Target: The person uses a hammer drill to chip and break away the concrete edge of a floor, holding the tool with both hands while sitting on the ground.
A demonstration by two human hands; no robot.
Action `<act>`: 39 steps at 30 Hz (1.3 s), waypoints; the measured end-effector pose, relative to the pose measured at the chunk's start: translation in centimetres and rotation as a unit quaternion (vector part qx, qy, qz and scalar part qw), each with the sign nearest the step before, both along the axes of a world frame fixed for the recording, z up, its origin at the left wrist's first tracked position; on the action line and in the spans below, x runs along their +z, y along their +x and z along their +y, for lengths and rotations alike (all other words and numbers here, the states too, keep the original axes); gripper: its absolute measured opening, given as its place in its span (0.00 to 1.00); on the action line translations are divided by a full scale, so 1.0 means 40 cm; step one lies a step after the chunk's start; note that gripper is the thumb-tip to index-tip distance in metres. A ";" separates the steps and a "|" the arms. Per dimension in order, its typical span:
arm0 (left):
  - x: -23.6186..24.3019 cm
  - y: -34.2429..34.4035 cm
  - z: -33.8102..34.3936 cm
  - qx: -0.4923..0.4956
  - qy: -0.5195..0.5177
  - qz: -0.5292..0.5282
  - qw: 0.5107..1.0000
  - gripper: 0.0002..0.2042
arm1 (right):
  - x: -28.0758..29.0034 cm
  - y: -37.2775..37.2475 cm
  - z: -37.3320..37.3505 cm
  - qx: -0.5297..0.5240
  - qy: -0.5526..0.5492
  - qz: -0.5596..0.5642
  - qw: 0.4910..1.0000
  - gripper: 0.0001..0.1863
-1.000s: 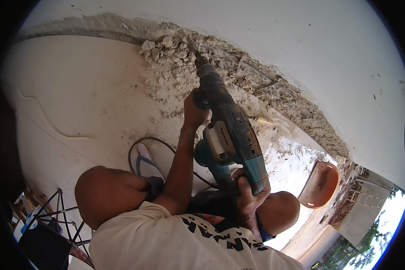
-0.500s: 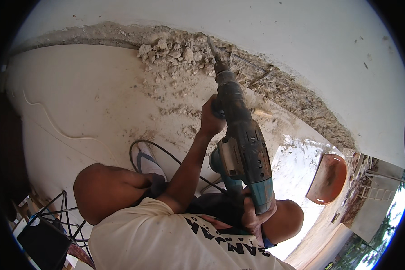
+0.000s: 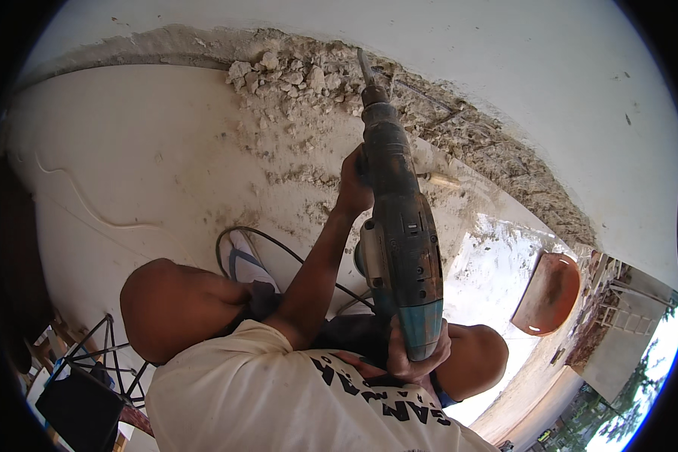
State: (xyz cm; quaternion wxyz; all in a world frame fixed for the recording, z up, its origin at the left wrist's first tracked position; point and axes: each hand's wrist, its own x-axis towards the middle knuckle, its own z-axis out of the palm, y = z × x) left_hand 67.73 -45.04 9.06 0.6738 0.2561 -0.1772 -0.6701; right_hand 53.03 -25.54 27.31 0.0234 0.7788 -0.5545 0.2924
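A black and teal demolition hammer (image 3: pixel 407 248) stretches away from my body, its chisel bit (image 3: pixel 366 68) lying against the broken masonry channel (image 3: pixel 497 143) at the far side. My left hand (image 3: pixel 355 181) is closed at the front of the tool, by its side handle, which is mostly hidden. At the rear end my right hand (image 3: pixel 418 360) wraps round the teal-ended grip; part of its fingers is behind the housing. Loose rubble (image 3: pixel 294 75) lies just left of the bit. A dark power cord (image 3: pixel 279 252) runs from the tool past my sandalled foot (image 3: pixel 247 265).
An orange-brown basin (image 3: pixel 548 294) stands to the right. A wooden-looking handle (image 3: pixel 441 180) lies beside the tool. At the lower left is a black metal-framed chair (image 3: pixel 90 384). A pale cable (image 3: pixel 90 203) curves across the dusty white surface at left.
The hammer's rear end has swung slightly left, along with my right hand. Its bit has shifted a little farther off and to the right along the channel. Both hands keep their hold.
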 end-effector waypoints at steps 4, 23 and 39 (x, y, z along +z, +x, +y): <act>-0.011 0.001 -0.014 0.039 -0.017 -0.099 0.994 0.15 | 0.006 0.028 0.001 -0.067 0.086 -0.119 0.987 0.21; -0.081 0.011 -0.047 0.103 0.013 -0.426 0.899 0.17 | 0.001 0.039 -0.127 -0.157 0.239 -0.417 0.863 0.10; -0.018 0.044 -0.031 0.034 0.103 -0.590 0.800 0.16 | -0.059 -0.008 -0.094 -0.207 0.246 -0.556 0.767 0.14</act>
